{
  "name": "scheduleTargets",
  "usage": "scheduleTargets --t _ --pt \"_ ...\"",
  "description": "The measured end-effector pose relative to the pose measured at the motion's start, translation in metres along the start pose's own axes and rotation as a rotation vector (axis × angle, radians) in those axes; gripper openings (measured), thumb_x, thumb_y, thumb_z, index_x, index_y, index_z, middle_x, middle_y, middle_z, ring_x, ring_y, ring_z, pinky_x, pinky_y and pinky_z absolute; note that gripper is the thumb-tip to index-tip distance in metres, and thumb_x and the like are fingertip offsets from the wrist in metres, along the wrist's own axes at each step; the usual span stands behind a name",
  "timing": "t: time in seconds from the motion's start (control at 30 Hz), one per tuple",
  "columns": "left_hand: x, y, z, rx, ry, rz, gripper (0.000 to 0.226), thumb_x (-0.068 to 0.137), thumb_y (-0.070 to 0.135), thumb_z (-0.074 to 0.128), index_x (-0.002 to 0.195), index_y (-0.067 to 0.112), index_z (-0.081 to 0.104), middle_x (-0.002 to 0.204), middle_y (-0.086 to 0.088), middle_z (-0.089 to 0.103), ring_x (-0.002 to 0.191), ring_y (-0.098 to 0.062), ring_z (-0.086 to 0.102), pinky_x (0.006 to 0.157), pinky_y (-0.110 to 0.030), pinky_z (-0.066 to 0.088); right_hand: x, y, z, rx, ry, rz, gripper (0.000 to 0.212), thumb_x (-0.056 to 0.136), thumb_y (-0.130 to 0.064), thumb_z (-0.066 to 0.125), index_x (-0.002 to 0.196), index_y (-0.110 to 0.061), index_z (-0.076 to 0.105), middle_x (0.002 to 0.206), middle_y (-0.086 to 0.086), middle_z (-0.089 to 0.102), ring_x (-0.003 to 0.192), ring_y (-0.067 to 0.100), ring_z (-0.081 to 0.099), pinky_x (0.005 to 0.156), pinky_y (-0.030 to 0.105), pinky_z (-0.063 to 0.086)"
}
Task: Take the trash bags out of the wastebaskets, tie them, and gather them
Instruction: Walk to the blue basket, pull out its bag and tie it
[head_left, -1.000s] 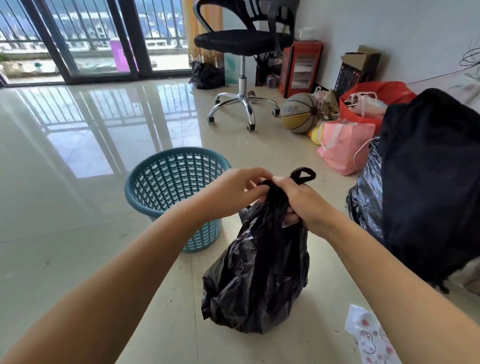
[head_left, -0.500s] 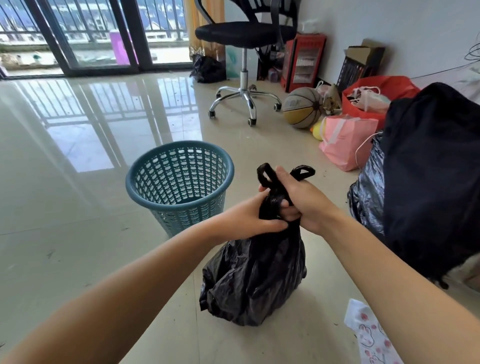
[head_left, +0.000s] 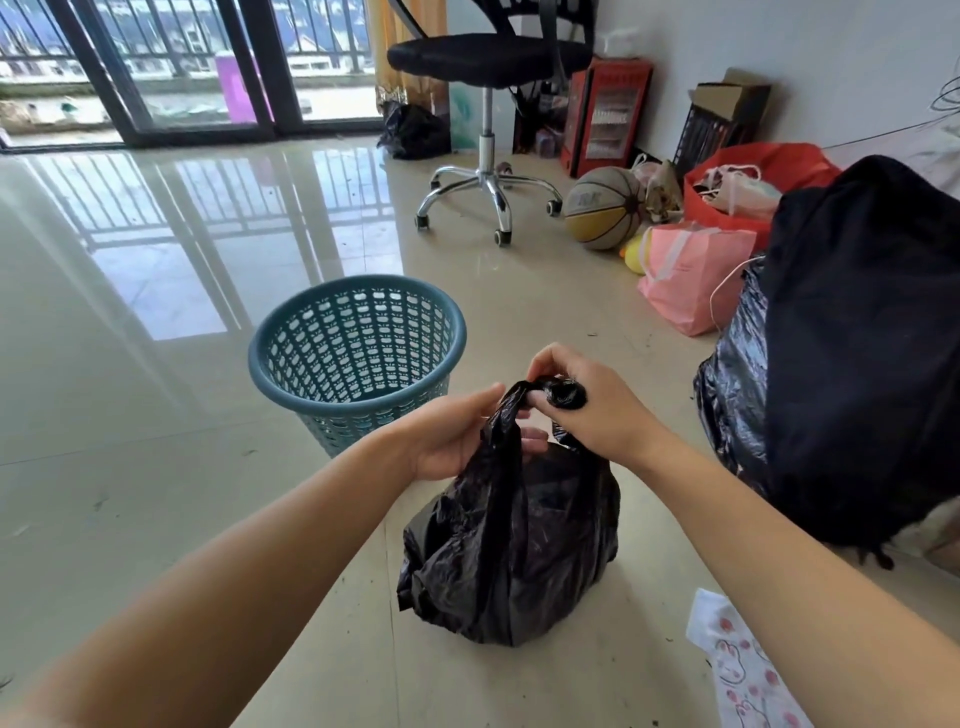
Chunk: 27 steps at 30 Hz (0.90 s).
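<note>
A full black trash bag stands on the tiled floor right in front of me. My right hand grips the bag's twisted handles, which are wound over its fingers at the top. My left hand holds the bag's neck just below, fingers curled against the plastic. A teal perforated wastebasket stands behind and to the left of the bag, with no liner inside it. A second black trash bag leans at the right, partly covered by a dark cloth bundle.
An office chair stands ahead near the wall. A basketball, a pink bag and a red bag crowd the right side. Another black bag lies by the glass doors. A printed paper lies bottom right.
The handle loops that stuck up above my hands are now wrapped around my right fingers. My left hand slid off the top to the bag's neck.
</note>
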<state>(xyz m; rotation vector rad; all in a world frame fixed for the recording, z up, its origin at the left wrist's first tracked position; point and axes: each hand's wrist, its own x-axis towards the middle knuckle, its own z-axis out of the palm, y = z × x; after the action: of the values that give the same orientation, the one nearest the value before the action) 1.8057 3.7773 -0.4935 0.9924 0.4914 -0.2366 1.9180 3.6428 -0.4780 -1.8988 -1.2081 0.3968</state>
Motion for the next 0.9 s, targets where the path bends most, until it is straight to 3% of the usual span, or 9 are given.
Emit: scheduleTargets --t 0.07,0.17,0.37,0.47,0.57,0.67,0.73,0.8,0.9 --pt "0.001 -0.002 -0.002 0.013 0.003 0.081 0.03 0.1 0.013 0.042 0.124 0.003 0.055 0.113 -0.019 0.067 0.096 -0.024 0.07 0.093 -0.037 0.051 0.0 0.003 0.003 0.11 -0.019 -0.019 0.013 0.087 -0.007 0.062 0.09 -0.019 0.056 0.087 0.0 0.064 0.08 0.014 0.061 0.078 0.025 0.048" --pt "0.004 -0.005 -0.005 0.156 0.06 0.229 0.023 0.094 0.001 0.049 0.116 0.004 0.059 0.102 -0.014 0.068 0.088 -0.018 0.071 0.085 -0.032 0.055 -0.001 0.008 0.005 0.176 0.014 0.014 0.011 0.087 -0.007 0.062 0.091 -0.016 0.059 0.09 0.012 0.066 0.084 0.035 0.061 0.076 0.046 0.05" --pt "0.008 -0.007 0.001 0.244 0.166 0.293 0.008 0.093 0.004 0.053 0.088 0.006 0.059 0.071 -0.003 0.055 0.06 -0.009 0.052 0.057 -0.019 0.045 -0.001 0.014 0.011 -0.057 0.112 -0.05 0.006 0.089 -0.018 0.063 0.094 -0.016 0.059 0.086 -0.001 0.058 0.069 0.005 0.051 0.068 0.019 0.04" --pt "0.011 -0.001 0.003 0.158 0.287 0.318 0.012 0.095 0.005 0.047 0.089 0.004 0.058 0.064 -0.001 0.054 0.056 -0.008 0.049 0.053 -0.02 0.04 -0.001 0.019 0.011 -0.113 0.144 0.029 0.019 0.096 -0.03 0.05 0.102 -0.02 0.065 0.083 -0.006 0.065 0.074 0.01 0.06 0.077 0.03 0.046" --pt "0.012 0.005 -0.004 -0.027 0.472 0.353 0.02 0.092 0.0 0.045 0.074 0.006 0.051 0.052 0.001 0.051 0.043 -0.006 0.046 0.042 -0.018 0.041 0.002 0.032 0.008 -0.317 0.14 0.196 0.03 0.099 -0.031 0.038 0.109 -0.024 0.066 0.113 0.001 0.066 0.11 0.024 0.056 0.099 0.044 0.041" --pt "0.013 -0.006 -0.032 0.681 0.611 0.3 0.021 0.086 0.008 0.054 0.067 0.009 0.047 0.062 -0.001 0.046 0.054 -0.012 0.042 0.054 -0.028 0.046 -0.007 0.055 0.003 -0.546 0.016 0.338 0.031 0.098 -0.026 0.034 0.088 -0.024 0.064 0.117 0.005 0.061 0.11 0.029 0.05 0.092 0.039 0.037" --pt "0.009 -0.02 -0.052 1.218 0.619 0.169 0.031 0.083 0.011 0.057 0.059 0.013 0.037 0.062 0.001 0.04 0.055 -0.012 0.035 0.051 -0.026 0.033 -0.022 0.077 -0.002 -0.652 -0.079 0.459 0.029 0.097 -0.027 0.032 0.084 -0.023 0.058 0.106 0.009 0.065 0.094 0.031 0.055 0.079 0.037 0.038" --pt "0.002 -0.037 -0.077 1.369 0.609 0.015 0.032 0.083 0.01 0.055 0.059 0.015 0.034 0.065 0.002 0.039 0.058 -0.012 0.035 0.049 -0.024 0.03 -0.039 0.099 -0.004 -0.726 -0.135 0.559 0.027 0.097 -0.023 0.029 0.097 -0.018 0.056 0.103 0.011 0.066 0.086 0.031 0.056 0.068 0.034 0.038" --pt "-0.015 -0.055 -0.106 1.404 0.612 -0.208 0.005 0.085 0.013 0.054 0.082 0.013 0.05 0.087 -0.004 0.055 0.074 -0.019 0.055 0.055 -0.027 0.051 -0.055 0.123 -0.004 -0.812 -0.195 0.636 0.03 0.096 -0.017 0.027 0.105 -0.02 0.055 0.108 0.011 0.063 0.09 0.031 0.057 0.07 0.033 0.039"
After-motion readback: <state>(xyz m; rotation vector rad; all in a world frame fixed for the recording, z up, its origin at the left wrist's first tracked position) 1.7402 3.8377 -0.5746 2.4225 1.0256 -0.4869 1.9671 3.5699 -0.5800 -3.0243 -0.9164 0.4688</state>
